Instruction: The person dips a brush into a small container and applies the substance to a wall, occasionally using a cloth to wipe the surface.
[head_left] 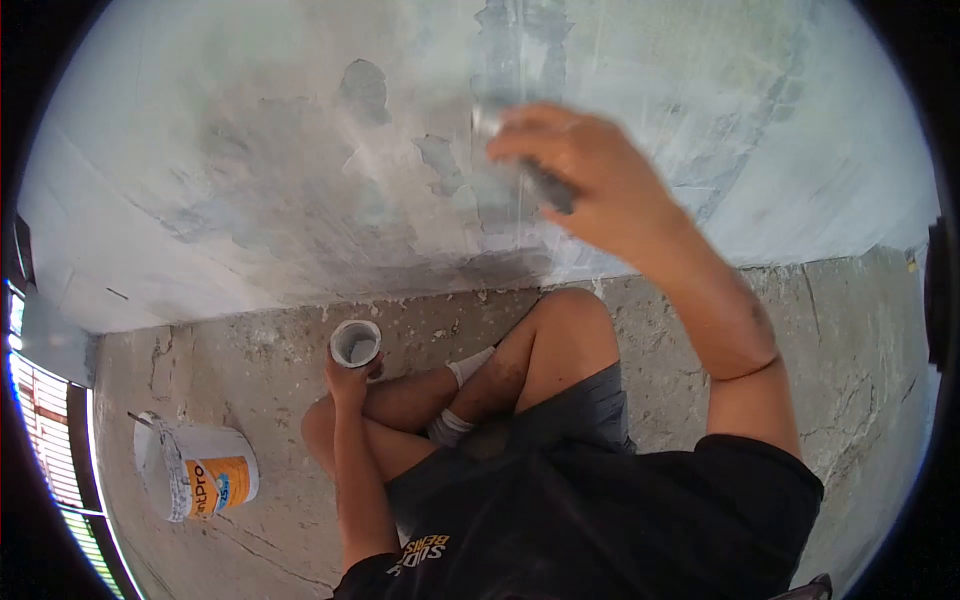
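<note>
My left hand (347, 378) is wrapped round a small white cup (372, 355), its rim smeared and some pale grey-white material inside. The cup is held upright above my crossed legs. Up in front of the wall (300, 200), my right hand (570, 150) is closed on a dark-handled tool (548, 187) with a pale, shiny end. Motion blurs the tool, so its exact kind and whether it touches the wall cannot be made out. Around it the wall shows grey patches with peeling edges and whitish smears.
A white bucket (245, 460) with an orange label stands on the rough concrete floor (270, 540) to my left, a thin stick (140, 419) at its rim. Crumbs and flakes lie along the wall's foot. Bars (50, 430) let in light at the far left.
</note>
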